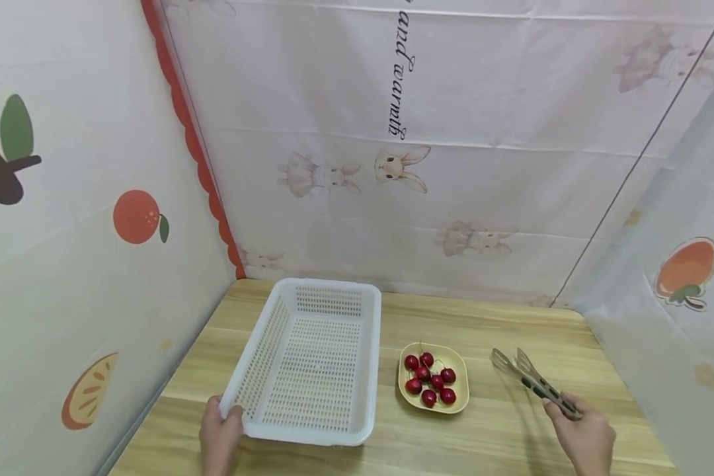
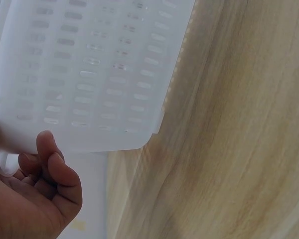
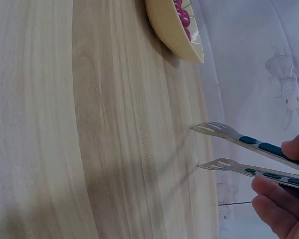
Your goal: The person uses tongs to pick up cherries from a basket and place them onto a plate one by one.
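Note:
A white plastic basket (image 1: 365, 370) with slotted walls stands on the left part of the table. My left hand (image 1: 220, 430) grips its near left corner, thumb over the rim and fingers curled beneath it, as the left wrist view shows. At the right, my right hand (image 1: 584, 433) holds metal tongs (image 1: 535, 382) with dark green grips; their two slotted tips are spread apart with nothing between them, pointing away over the table. Between basket and tongs sits a yellow dish (image 1: 452, 404) holding several red cherries (image 1: 429, 398), some with stems.
The light wooden table (image 1: 476, 449) meets a printed fabric wall (image 1: 333, 218) at the back. More printed curtains hang at the left (image 1: 95, 284) and right (image 1: 678, 357) sides. The dish stands close to the basket's right side.

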Motion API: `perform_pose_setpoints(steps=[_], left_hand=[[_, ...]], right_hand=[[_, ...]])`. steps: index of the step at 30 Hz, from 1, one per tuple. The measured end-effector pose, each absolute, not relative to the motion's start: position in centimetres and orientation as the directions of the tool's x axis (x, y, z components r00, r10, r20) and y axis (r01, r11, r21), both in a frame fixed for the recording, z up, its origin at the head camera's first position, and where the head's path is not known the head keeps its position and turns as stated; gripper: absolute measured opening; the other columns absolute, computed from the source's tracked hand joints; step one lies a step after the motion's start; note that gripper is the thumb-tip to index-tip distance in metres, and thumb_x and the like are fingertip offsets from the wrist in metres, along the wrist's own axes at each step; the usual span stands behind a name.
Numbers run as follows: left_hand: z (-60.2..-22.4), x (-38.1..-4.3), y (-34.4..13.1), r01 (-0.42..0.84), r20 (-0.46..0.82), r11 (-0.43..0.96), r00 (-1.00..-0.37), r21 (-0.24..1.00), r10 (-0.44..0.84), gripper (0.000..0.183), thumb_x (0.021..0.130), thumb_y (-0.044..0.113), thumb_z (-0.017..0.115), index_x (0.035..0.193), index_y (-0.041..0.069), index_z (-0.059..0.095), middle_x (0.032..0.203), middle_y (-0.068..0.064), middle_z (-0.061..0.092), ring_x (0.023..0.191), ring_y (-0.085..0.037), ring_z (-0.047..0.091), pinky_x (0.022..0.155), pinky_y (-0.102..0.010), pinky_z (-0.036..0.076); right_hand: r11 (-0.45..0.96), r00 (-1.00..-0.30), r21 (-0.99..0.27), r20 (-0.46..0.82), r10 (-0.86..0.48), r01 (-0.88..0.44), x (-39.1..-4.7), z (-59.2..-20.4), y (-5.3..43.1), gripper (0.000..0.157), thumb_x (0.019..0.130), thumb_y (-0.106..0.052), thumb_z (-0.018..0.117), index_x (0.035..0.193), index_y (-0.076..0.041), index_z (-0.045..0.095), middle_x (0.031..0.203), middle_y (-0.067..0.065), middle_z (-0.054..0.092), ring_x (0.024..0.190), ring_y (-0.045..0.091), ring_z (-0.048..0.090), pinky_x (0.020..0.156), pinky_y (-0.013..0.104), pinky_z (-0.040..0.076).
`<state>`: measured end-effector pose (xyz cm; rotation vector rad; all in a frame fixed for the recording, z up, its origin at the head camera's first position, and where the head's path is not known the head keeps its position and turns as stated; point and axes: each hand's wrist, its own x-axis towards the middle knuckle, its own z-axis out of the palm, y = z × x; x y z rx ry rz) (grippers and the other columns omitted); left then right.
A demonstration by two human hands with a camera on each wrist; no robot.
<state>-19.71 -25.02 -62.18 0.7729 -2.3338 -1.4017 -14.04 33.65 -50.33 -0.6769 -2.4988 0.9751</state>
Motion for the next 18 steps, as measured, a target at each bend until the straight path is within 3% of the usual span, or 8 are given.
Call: perform_pose_setpoints(steps=[4,13,15,18], left_hand=[[-62.4,-19.4,-25.1,-0.281,0.011,0.404,-0.81,0.871,-0.586,0.029,0.083,0.015,0.044,0.112,0.011,0.042,0.104,-0.007,0.053,0.092,-0.025,0.051,0.073,-0.041,0.044],[-62.6,-19.4,-25.1,-0.293,-0.023,0.371,-0.81,0.881,-0.586,0.031,0.083,0.014,0.045,0.113,0.01,0.041,0.105,-0.009,0.053,0.093,-0.027,0.052,0.073,-0.04,0.044],[-60.9,-19.0,-24.6,-0.299,-0.04,0.359,-0.813,0.884,-0.581,0.03,0.082,0.013,0.046,0.111,0.01,0.043,0.104,-0.01,0.054,0.092,-0.028,0.053,0.065,-0.034,0.048],[-57.3,-18.0,-23.5,-0.284,-0.068,0.329,-0.84,0.901,-0.538,0.031,0.081,0.011,0.045,0.111,0.004,0.041,0.107,-0.017,0.052,0.094,-0.032,0.051,0.065,-0.036,0.048]], right_hand=[[0.633,-0.822,-0.693,0.103,0.56,0.344,-13.7,-50.3,33.3,0.046,0.075,-0.028,0.06,0.102,0.009,0.057,0.083,0.023,0.061,0.061,0.032,0.06,0.044,0.034,0.047],[0.671,-0.871,-0.608,-0.075,0.485,0.425,-13.6,-50.5,33.0,0.054,0.073,-0.031,0.056,0.107,0.01,0.049,0.062,0.008,0.059,0.045,0.018,0.045,0.039,0.028,0.034],[0.67,-0.891,-0.614,-0.13,0.435,0.417,-13.3,-50.7,33.0,0.056,0.073,-0.031,0.057,0.106,0.013,0.047,0.063,0.008,0.06,0.047,0.017,0.046,0.041,0.028,0.035],[0.647,-0.901,-0.636,-0.217,0.375,0.422,-13.0,-51.1,32.9,0.055,0.072,-0.031,0.061,0.101,0.015,0.048,0.063,0.007,0.059,0.049,0.016,0.048,0.042,0.028,0.038]])
